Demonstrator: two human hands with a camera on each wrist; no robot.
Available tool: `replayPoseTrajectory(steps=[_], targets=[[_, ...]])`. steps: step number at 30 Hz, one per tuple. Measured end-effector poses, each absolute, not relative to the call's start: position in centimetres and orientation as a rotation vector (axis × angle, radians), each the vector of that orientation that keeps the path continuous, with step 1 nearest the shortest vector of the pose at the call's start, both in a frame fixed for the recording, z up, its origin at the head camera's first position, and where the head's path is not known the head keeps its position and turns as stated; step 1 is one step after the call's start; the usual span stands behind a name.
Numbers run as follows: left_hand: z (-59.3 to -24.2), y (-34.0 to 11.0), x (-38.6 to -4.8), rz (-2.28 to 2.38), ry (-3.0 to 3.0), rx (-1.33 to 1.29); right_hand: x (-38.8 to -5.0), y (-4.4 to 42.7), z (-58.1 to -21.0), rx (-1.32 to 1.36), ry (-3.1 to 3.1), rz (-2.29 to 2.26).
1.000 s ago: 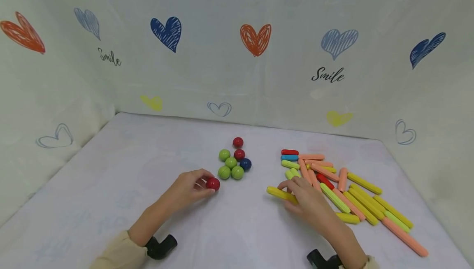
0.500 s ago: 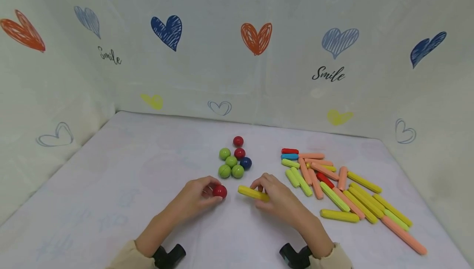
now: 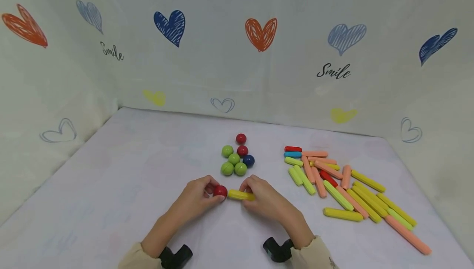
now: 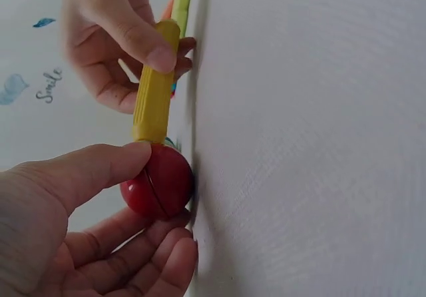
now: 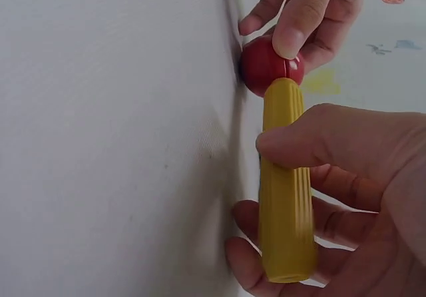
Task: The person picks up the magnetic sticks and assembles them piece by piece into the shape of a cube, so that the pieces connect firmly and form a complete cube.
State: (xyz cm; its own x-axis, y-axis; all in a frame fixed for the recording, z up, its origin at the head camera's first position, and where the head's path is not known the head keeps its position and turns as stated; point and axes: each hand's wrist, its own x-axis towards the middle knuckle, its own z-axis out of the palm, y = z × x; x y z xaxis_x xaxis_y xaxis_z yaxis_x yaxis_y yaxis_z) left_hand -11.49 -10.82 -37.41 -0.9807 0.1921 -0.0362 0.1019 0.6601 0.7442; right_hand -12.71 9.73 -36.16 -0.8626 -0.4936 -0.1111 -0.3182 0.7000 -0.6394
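Between thumb and fingers, my left hand [image 3: 198,197] grips a shiny red ball [image 3: 220,192] close to the tabletop; a seam line runs across it in the left wrist view. Opposite it, my right hand [image 3: 266,199] pinches a ridged yellow stick [image 3: 237,195], lying nearly level and pointing left. In the right wrist view the tip of the yellow stick [image 5: 286,197] meets or almost meets the red ball [image 5: 263,67]; contact is hard to tell. The left thumb [image 4: 100,167] lies against the ball near the stick's end.
Behind the hands sit green balls [image 3: 234,158], two red balls [image 3: 242,150] and a dark blue ball [image 3: 248,161]. To the right spreads a pile of yellow, orange, lime, red and blue sticks [image 3: 342,195]. A white cloth wall with hearts [image 3: 261,34] rises behind the table.
My right hand has carried the yellow stick leftward from beside the pile to the red ball. My left hand has shifted slightly right and nearer with the ball still in its grip.
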Motion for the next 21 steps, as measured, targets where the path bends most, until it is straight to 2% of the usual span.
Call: replayPoseTrajectory(steps=[9, 21], targets=[[-37.7, -11.0, -11.1, 1.21, 2.767, 0.368, -12.7, 9.6, -36.5, -0.609, 2.648, -0.936], [-37.5, -10.9, -11.8, 1.186, 2.762, 0.335, -13.3, 10.4, -36.5, -0.54, 2.597, -1.072]])
